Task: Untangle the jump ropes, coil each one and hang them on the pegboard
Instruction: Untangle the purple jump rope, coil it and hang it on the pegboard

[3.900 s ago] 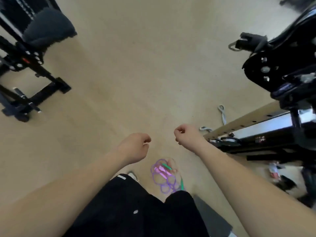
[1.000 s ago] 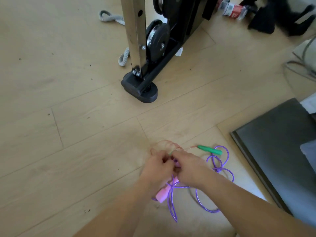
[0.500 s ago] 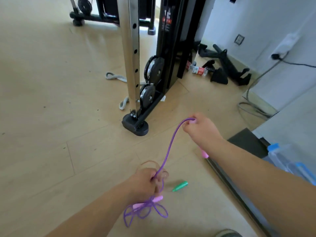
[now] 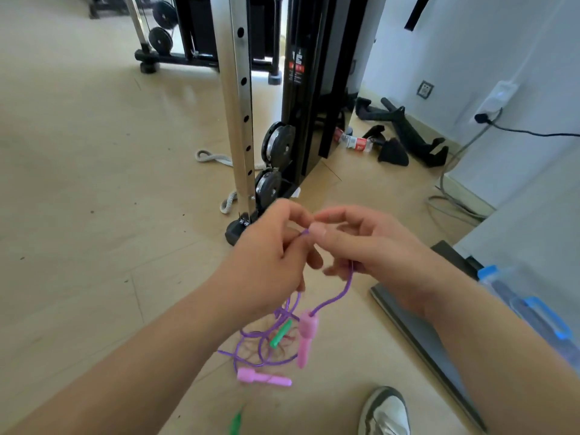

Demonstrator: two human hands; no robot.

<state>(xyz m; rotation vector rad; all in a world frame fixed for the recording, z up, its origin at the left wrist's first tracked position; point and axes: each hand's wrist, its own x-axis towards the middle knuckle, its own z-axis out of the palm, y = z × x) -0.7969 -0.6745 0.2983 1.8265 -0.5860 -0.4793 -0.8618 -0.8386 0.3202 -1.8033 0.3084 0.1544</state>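
Head cam: your left hand point(image 4: 270, 265) and right hand point(image 4: 370, 246) are both pinching the purple rope point(image 4: 342, 290), with the tangle point(image 4: 263, 343) hanging below them. I'd thread the dangling pink handle point(image 4: 306, 334) back through the loops on slack. Yanking probably cinches the knot tighter.

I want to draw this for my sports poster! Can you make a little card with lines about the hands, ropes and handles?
left hand: pinches the purple jump rope
right hand: pinches the same rope, close beside the left
upper pink handle: dangles upright from the rope
lower pink handle: sideways under the tangle
green handle: caught in the tangle
second green handle: by the picture's bottom edge
tangle: not undone yet
nearby: grey sneaker, steel post with holes
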